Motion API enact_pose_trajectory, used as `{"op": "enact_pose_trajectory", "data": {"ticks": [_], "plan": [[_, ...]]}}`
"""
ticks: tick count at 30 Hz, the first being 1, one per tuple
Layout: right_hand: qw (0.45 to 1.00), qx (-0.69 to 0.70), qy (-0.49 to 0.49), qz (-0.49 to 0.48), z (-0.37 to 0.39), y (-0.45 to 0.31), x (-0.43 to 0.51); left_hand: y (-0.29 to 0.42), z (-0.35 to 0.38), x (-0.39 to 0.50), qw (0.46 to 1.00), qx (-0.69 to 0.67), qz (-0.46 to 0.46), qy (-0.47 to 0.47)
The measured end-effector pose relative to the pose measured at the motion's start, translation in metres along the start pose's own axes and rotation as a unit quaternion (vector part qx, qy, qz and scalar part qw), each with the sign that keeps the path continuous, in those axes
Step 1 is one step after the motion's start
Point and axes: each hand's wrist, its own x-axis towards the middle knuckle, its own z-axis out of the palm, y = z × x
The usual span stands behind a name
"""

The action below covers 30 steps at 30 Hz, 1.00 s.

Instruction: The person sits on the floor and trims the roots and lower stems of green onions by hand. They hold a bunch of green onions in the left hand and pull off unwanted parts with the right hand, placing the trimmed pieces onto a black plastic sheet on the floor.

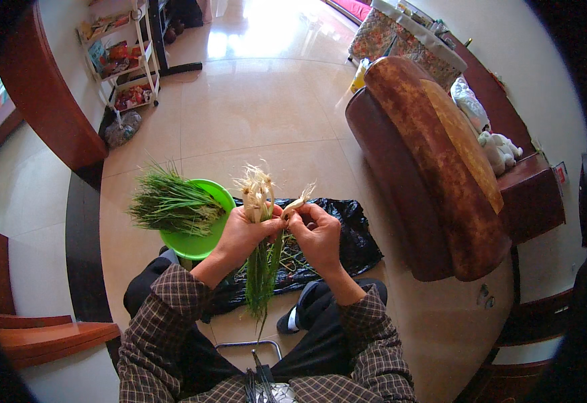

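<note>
My left hand (245,227) is closed around a bunch of green onions (263,274), their white bulbs and roots pointing away from me and the green leaves hanging down towards my lap. In my right hand (319,234), thumb and fingertips pinch a single green onion (297,202) near its pale bulb, just right of the bunch. The two hands almost meet. Left of them, a bright green plastic basin (197,247) carries a thick heap of green onions (175,201) overhanging its left rim. Under my hands, a black plastic bag (356,237) lies spread on the floor with loose trimmings (291,254) on it.
A brown leather sofa (424,176) stands at the right, with a white plush toy (498,150) behind it. At the upper left is a white shelf trolley (122,65) with packets, and a tied plastic bag (123,129) beside it. My slippered foot (289,320) rests near the black bag.
</note>
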Motion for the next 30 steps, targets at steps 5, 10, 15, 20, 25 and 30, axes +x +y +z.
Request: {"op": "enact_pose_trajectory", "data": {"ticks": [5,10,15,20,25,30], "plan": [[1.0,0.026,-0.004,0.008,-0.003,0.005,0.001,0.002,-0.002,0.0,1.0,-0.014,-0.019,-0.004],[0.999,0.012,0.029,-0.009,-0.008,0.006,0.002,0.001,-0.001,0.0,1.0,-0.019,-0.014,0.009],[1.0,-0.004,-0.007,-0.017,-0.002,-0.001,-0.003,-0.001,-0.003,0.002,1.0,-0.009,-0.022,-0.005],[0.969,0.197,-0.088,0.121,-0.007,-0.003,0.003,0.0,-0.004,0.0,0.999,-0.017,-0.039,-0.033],[0.939,0.237,-0.155,0.197,-0.017,0.0,0.007,0.007,-0.002,-0.003,0.998,-0.003,-0.054,-0.037],[0.926,0.281,-0.166,0.189,-0.022,0.004,0.009,0.015,-0.005,-0.003,0.996,0.013,-0.076,-0.037]]}}
